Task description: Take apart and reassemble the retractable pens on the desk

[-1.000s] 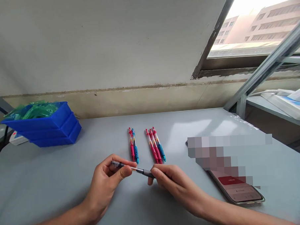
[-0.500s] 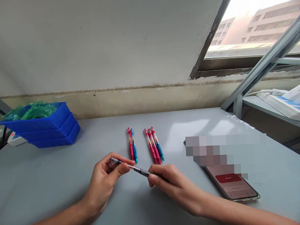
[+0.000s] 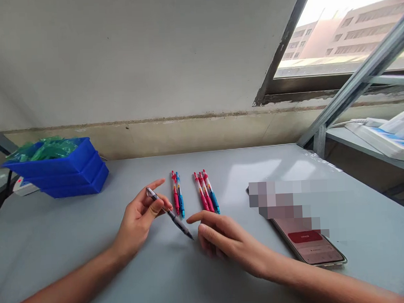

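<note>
A pen with a clear upper barrel and a dark grey grip (image 3: 179, 222) is pinched between the thumb and fingers of my left hand (image 3: 138, 221), its index finger raised. The pen slants down to the right, its dark tip just short of my right hand (image 3: 222, 235). That hand is open, index finger stretched out, holding nothing. Beyond my hands, a red pen (image 3: 176, 195) and a blue pen (image 3: 180, 197) lie side by side on the grey table (image 3: 147, 279). Right of them lie two red pens (image 3: 204, 194) and another pen with a blue grip (image 3: 213, 200).
Stacked blue bins (image 3: 72, 170) stand at the back left, green plastic (image 3: 54, 148) in the top one. A phone (image 3: 313, 245) lies on the right, partly blurred out. A metal frame (image 3: 349, 87) and a shelf (image 3: 372, 148) with a white device (image 3: 389, 136) border the right side.
My right hand has let go of the pen's lower end and opened. In my left hand the pen has tilted more steeply downward, and the left index finger has lifted.
</note>
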